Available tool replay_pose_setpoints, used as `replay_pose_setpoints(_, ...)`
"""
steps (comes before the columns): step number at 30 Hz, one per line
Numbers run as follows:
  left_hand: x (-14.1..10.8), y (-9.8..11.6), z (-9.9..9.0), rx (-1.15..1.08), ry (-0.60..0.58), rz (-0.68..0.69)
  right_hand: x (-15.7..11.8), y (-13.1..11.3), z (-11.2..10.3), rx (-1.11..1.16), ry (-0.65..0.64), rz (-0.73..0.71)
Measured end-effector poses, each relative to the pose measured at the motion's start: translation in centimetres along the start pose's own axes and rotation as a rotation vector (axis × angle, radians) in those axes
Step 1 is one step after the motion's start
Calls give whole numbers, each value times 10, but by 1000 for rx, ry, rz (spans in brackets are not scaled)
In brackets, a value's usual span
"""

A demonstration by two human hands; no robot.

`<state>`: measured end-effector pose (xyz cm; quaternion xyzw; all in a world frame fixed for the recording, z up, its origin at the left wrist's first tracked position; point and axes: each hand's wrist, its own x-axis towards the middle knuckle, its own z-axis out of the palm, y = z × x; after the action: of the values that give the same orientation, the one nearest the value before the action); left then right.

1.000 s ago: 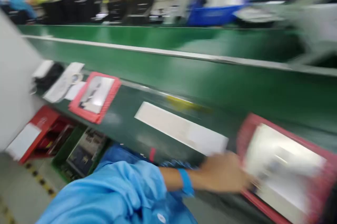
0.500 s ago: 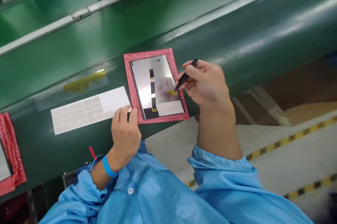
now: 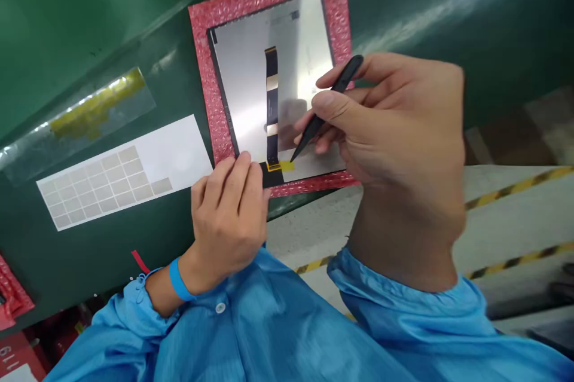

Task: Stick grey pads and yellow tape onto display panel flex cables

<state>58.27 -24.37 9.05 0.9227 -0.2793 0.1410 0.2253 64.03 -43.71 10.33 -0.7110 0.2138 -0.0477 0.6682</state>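
Observation:
My right hand (image 3: 381, 113) grips black tweezers (image 3: 326, 107) between thumb and fingers, their points angled down to the left. At the tips is a small piece of yellow tape (image 3: 287, 165), by the lower end of a dark flex cable (image 3: 271, 104). That cable lies on the silvery back of a display panel (image 3: 246, 95). Under the panel is pink bubble wrap (image 3: 204, 65), showing around its edges. My left hand (image 3: 228, 214) lies with fingers stretched out over the panel's lower left corner, touching the edge; its thumb is mostly hidden.
Left of the panel lies a white label sheet (image 3: 179, 143) with rows of grey stickers. Behind it is a clear film strip with yellow tape (image 3: 96, 110). More pink bubble wrap (image 3: 13, 286) is at the far left. The green bench (image 3: 134, 5) ends just below the panel.
My head view has come closer to the panel. My right hand has carried the tweezers and yellow tape down-left to the cable's lower end. My left hand has shifted onto the panel's corner.

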Motion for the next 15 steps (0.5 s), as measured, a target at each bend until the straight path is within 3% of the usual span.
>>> replay_pose_setpoints(7,7,3,7,26,-120,-11,-4,1,1,-64,50,0)
replay_pose_setpoints(15,9,5,6,21,-144,-42,-8,0,3,-256,26,-1)
